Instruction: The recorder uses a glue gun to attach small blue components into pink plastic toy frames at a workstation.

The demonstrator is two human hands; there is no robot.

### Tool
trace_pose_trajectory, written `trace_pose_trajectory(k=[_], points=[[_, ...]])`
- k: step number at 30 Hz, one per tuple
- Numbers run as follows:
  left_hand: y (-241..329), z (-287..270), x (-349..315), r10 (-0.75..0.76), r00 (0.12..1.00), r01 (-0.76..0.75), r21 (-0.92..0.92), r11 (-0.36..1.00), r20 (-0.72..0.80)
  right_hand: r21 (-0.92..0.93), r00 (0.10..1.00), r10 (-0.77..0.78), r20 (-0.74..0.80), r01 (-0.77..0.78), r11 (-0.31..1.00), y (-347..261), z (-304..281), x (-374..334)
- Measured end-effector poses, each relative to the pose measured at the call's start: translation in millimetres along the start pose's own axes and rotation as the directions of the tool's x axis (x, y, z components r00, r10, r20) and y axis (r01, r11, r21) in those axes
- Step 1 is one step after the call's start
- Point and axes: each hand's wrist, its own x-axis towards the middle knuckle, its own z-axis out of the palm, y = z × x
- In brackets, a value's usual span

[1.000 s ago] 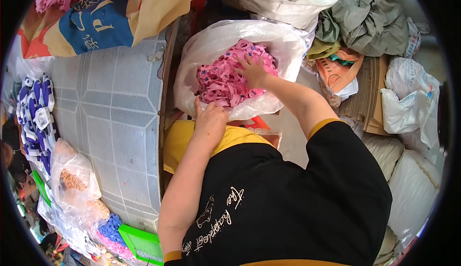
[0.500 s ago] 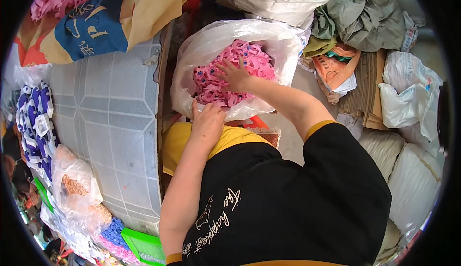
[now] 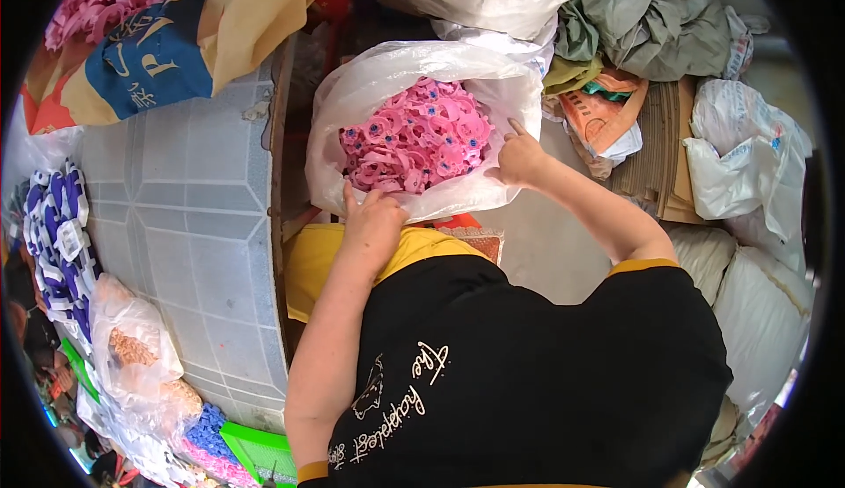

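Observation:
A white plastic bag [image 3: 339, 105] stands with its mouth spread wide in front of me. Inside lies a heap of small pink plastic parts [image 3: 418, 136], several with blue centres. My left hand [image 3: 373, 224] is closed on the near rim of the bag, its fingertips reaching over the edge. At the right rim is my right hand [image 3: 525, 157], its index finger stretched along the plastic and the other fingers curled in on the edge. What lies beneath the heap is hidden.
To the left stands a grey tiled-pattern table [image 3: 194, 250] with a printed paper sack [image 3: 255, 22] of pink parts on its far end. Purple-and-white pieces [image 3: 60, 233] and a green tray [image 3: 257, 448] line its left side. At right are folded cardboard [image 3: 660, 136] and white sacks [image 3: 761, 294].
My right hand has come off the pink heap and moved right to the bag's rim. My left hand stays at the near rim. The view has shifted slightly.

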Motion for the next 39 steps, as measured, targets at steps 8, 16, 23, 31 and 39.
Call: trace_pose_trajectory(k=[8,16,23,31,39], points=[[3,-9,-1,-0.008,0.992,0.009,-0.008,1.0,0.125,-0.117,0.986,0.102,0.131,-0.087,0.989,-22,-24,-5],[4,2,-12,0.033,0.981,-0.054,-0.104,0.993,-0.19,-0.086,0.897,0.022,0.442,0.018,0.996,-35,-31,63],[5,-2,-25,-0.002,0.996,-0.005,-0.077,0.997,-0.09,0.063,0.972,-0.088,-0.219,0.104,0.993,-73,6,89],[2,-9,-24,-0.016,0.992,0.004,-0.09,0.996,-0.125,0.142,0.979,-0.168,-0.118,0.184,0.973,-72,15,90],[8,-28,-64,-0.047,0.948,0.036,-0.039,0.999,-0.315,0.088,0.953,-0.083,-0.291,0.114,0.99,-70,-6,69]])
